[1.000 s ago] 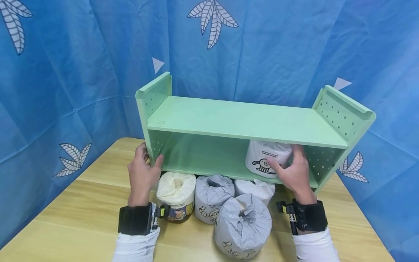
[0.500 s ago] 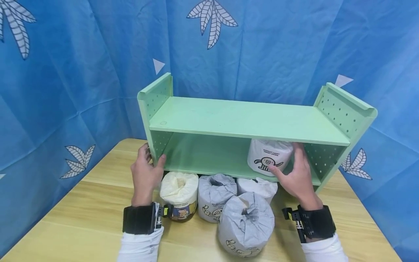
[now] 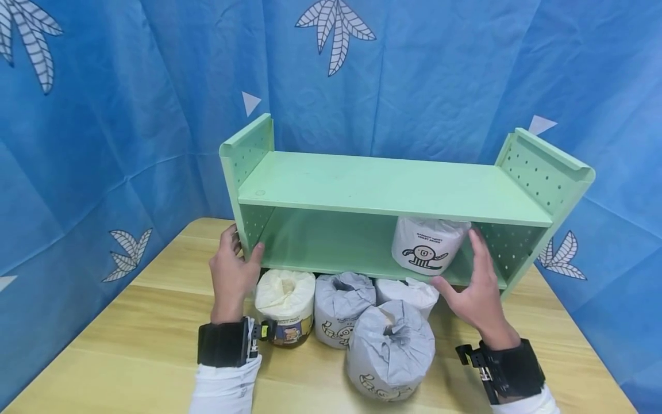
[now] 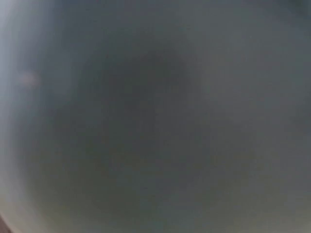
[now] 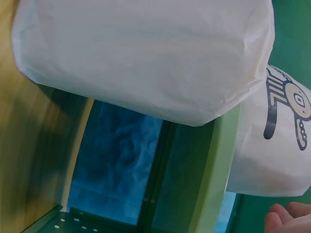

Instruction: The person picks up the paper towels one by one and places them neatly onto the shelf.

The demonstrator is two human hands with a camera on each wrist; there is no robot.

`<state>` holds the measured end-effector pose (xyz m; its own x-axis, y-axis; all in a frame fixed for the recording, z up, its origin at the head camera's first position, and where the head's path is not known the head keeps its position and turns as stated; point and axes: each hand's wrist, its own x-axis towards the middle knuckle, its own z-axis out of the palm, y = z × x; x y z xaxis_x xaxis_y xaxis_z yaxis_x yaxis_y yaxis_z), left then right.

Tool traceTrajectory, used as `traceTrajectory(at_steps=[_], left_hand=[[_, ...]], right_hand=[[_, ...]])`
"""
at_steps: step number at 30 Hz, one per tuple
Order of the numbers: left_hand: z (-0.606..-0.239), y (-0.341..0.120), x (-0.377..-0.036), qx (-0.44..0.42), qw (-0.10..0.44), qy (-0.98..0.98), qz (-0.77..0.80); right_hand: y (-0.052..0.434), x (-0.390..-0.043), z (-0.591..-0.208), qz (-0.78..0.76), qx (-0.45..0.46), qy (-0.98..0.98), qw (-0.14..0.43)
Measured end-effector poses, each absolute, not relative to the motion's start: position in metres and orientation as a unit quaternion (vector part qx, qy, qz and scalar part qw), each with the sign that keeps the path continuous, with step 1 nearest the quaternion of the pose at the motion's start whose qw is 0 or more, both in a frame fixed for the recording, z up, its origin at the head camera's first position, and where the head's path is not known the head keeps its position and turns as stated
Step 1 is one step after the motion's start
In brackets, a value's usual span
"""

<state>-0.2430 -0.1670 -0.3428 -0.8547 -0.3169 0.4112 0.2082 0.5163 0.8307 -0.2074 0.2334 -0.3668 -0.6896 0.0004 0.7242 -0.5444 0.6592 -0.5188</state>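
A wrapped toilet roll (image 3: 429, 244) with a printed cartoon figure stands on the lower board of the green shelf (image 3: 393, 184), toward its right end. Just right of that roll is my right hand (image 3: 473, 287), its fingers spread and apart from the wrapper at the thumb; whether a fingertip still touches it I cannot tell. In the right wrist view its fingertips (image 5: 286, 213) show below the roll. My left hand (image 3: 235, 273) grips the front edge of the shelf's left side panel, thumb inside, fingers outside. The left wrist view is a dark blur.
In front of the shelf, on the wooden table (image 3: 139, 339), stand a cream roll (image 3: 285, 296), a grey roll (image 3: 343, 310), a white roll (image 3: 408, 293) partly hidden, and a nearer grey roll (image 3: 390, 351). A blue curtain (image 3: 429, 75) hangs behind.
My right hand has let go of the toilet roll and drawn back to the right, its thumb coming off the front. The left hand keeps its grip on the shelf.
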Motion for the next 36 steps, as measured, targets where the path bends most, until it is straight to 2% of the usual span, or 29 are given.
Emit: traceTrajectory(at_steps=[4, 9, 19, 29, 36], left_hand=[[-0.342, -0.168, -0.243, 0.037, 0.269, -0.827, -0.492], [-0.345, -0.169, -0.244, 0.034, 0.270, -0.825, -0.495], [-0.350, -0.168, -0.247, 0.018, 0.294, -0.807, -0.512], [-0.350, -0.171, -0.245, 0.021, 0.291, -0.808, -0.511], [-0.350, -0.171, -0.245, 0.026, 0.277, -0.808, -0.520]], right_hand=[[0.234, -0.205, -0.370, 0.382, 0.198, -0.814, 0.390], [0.235, -0.200, -0.378, 0.423, 0.246, -0.781, 0.389], [0.241, -0.185, -0.388, 0.508, 0.349, -0.725, 0.306], [0.238, -0.174, -0.404, 0.510, 0.371, -0.743, 0.225], [0.230, -0.166, -0.418, 0.490, 0.377, -0.759, 0.205]])
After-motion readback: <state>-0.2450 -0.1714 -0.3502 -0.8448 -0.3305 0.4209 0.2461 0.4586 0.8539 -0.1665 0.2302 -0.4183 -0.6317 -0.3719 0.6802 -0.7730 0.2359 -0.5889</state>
